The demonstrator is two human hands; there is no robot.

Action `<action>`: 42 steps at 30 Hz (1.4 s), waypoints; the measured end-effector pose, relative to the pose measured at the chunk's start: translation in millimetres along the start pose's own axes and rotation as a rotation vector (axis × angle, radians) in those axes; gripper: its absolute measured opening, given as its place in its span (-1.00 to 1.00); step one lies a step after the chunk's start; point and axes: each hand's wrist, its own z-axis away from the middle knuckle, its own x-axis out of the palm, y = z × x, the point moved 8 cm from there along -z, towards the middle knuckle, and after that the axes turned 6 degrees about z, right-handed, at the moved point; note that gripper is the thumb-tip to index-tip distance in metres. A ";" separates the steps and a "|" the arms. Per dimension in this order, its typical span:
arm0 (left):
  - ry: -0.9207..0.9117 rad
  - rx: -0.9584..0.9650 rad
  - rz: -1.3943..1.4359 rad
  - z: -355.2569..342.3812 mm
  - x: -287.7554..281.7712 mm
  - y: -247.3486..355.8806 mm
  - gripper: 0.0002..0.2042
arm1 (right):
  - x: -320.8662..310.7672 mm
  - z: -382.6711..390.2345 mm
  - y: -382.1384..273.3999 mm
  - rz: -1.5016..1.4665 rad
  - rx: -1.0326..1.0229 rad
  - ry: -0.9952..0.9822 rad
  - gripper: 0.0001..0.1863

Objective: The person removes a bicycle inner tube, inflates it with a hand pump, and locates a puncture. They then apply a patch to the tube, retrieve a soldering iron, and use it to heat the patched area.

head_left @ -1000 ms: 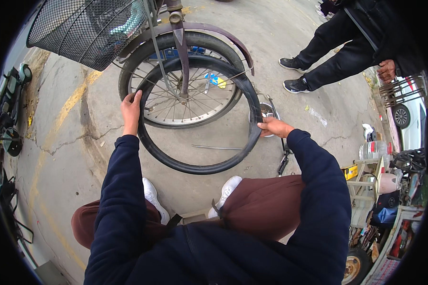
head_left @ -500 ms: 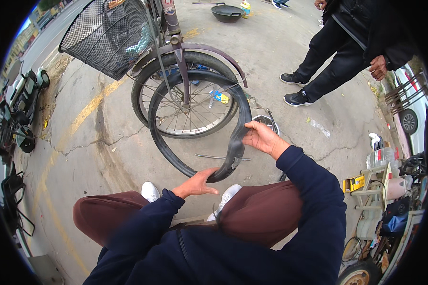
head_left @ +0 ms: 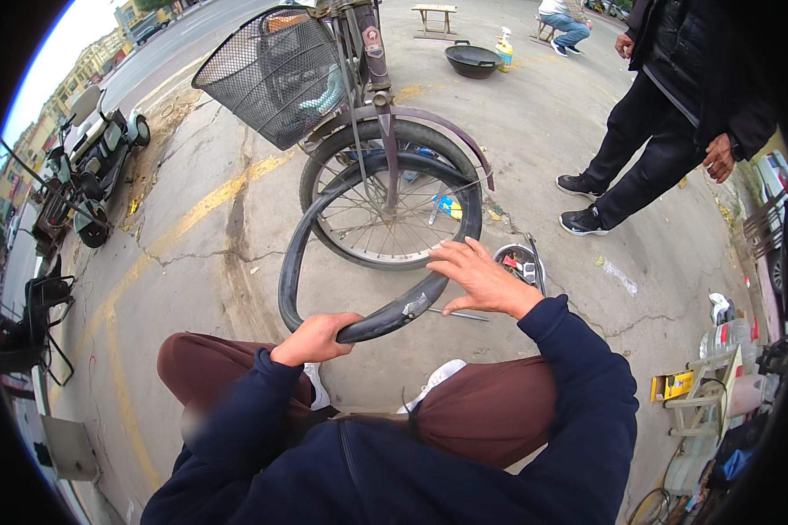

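Note:
A black bicycle inner tube (head_left: 376, 325), partly filled out into a loop, hangs in front of a bicycle's front wheel (head_left: 309, 185) and overlaps its spokes. My left hand (head_left: 317, 339) is closed round the near left part of the tube, thumb on top. At the tube's right side my right hand (head_left: 481, 278) is open with fingers spread, its fingertips over or touching the tube. A pale, scuffed patch (head_left: 416, 304) shows on the tube between my hands. Below, on the ground, lies a thin metal rod (head_left: 458, 313), partly hidden.
The bicycle carries a wire mesh basket (head_left: 276, 79). Right of the wheel sits a round bowl (head_left: 534, 273) with tools. A person in black (head_left: 626, 140) stands at the right. Farther off are a dark basin (head_left: 473, 61) and spray bottle (head_left: 504, 51). A wooden stool (head_left: 705, 389) stands right.
My left hand has closed round the tube. My right hand has let go of its pinch and spread its fingers. The tube's near part has turned and moved left; the view has shifted.

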 end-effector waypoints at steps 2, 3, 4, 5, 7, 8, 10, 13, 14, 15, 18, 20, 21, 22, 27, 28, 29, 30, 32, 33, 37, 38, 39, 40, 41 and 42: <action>0.064 0.057 -0.028 1.0 -8.0 -4.4 -0.60 | 9.5 -2.6 -5.9 0.002 -0.075 -0.078 -0.41; 0.087 0.030 -0.086 1.0 -6.9 -14.4 -0.59 | 22.3 -5.6 -1.4 0.063 -0.055 -0.191 -0.49; 0.110 0.019 -0.146 -0.2 -3.7 -26.0 -0.58 | 31.3 -7.7 2.8 0.108 -0.051 -0.254 -0.56; 0.149 0.049 -0.215 -2.1 0.9 -36.8 -0.56 | 41.3 -5.3 9.6 0.176 -0.018 -0.343 -0.64; 0.037 -0.189 0.045 -3.2 24.4 -94.8 -0.48 | 41.4 -4.9 13.4 0.066 -0.032 -0.255 -0.74; -0.003 -0.264 0.169 -0.9 35.8 -122.8 -0.44 | 43.9 -3.3 17.5 0.016 -0.014 -0.255 -0.78; 0.294 -0.405 0.552 4.8 35.6 -183.4 -0.24 | 45.0 0.1 30.8 -0.059 0.063 -0.251 -0.81; 0.631 -0.810 0.956 25.0 45.6 -273.0 0.04 | 35.7 6.7 46.0 -0.257 0.146 -0.184 -0.83; 0.618 -0.787 0.980 22.1 51.0 -284.5 0.06 | 31.5 8.5 50.9 -0.302 0.176 -0.158 -0.82; 0.612 -0.762 0.989 14.3 51.7 -295.0 0.09 | 28.1 11.6 55.4 -0.356 0.222 -0.142 -0.80; 0.703 -0.880 1.325 -12.5 65.9 -322.8 0.08 | 24.2 19.2 67.4 -0.503 0.364 -0.131 -0.81; 0.639 -0.854 1.375 -40.7 73.6 -327.1 0.05 | 26.7 22.6 72.7 -0.477 0.407 -0.143 -0.83; 0.658 -0.853 1.320 -55.3 76.8 -328.4 -0.03 | 30.7 25.1 78.4 -0.463 0.448 -0.156 -0.84; 0.653 -0.767 1.344 -72.3 76.5 -325.7 -0.24 | 35.8 27.3 81.9 -0.454 0.442 -0.173 -0.84; 0.974 -0.418 1.392 -106.7 36.3 -304.1 -0.64 | 85.3 66.0 134.0 -0.383 0.622 -0.306 -0.84; 1.016 -0.419 1.322 -107.9 19.9 -299.3 -0.66 | 99.5 81.8 149.9 -0.482 0.748 -0.321 -0.84; 1.024 -0.383 1.298 -111.5 0.3 -293.3 -0.65 | 111.1 92.3 154.8 -0.510 0.724 -0.331 -0.85; 1.041 -0.363 1.217 -115.3 -19.9 -285.7 -0.65 | 123.9 104.9 157.7 -0.534 0.739 -0.354 -0.86; 1.036 -0.235 1.056 -127.9 -56.0 -261.0 -0.64 | 157.6 130.9 145.9 -0.582 0.778 -0.568 -0.81; 0.973 -0.231 1.023 -140.3 -67.9 -251.0 -0.63 | 166.3 135.8 132.1 -0.690 0.727 -0.609 -0.82; 0.642 -0.367 0.811 -176.1 -95.4 -228.2 -0.59 | 190.5 139.7 63.8 -1.013 0.734 -0.915 -0.83; 0.576 -0.357 0.825 -178.2 -101.2 -225.3 -0.59 | 187.7 130.6 46.2 -1.093 0.673 -0.965 -0.75; 0.610 -0.319 0.822 -170.9 -112.5 -224.0 -0.49 | 179.4 121.5 33.8 -1.232 0.699 -0.909 -0.69; 0.637 -0.273 0.799 -161.2 -125.4 -221.4 -0.39 | 165.2 107.5 24.5 -1.413 0.673 -0.829 -0.63; 0.690 -0.382 0.829 -137.4 -127.7 -230.4 -0.26 | 153.7 98.3 21.2 -1.542 0.722 -0.785 -0.58; 0.741 -0.484 0.843 -109.2 -126.1 -236.9 -0.14 | 138.4 87.3 17.9 -1.708 0.720 -0.717 -0.53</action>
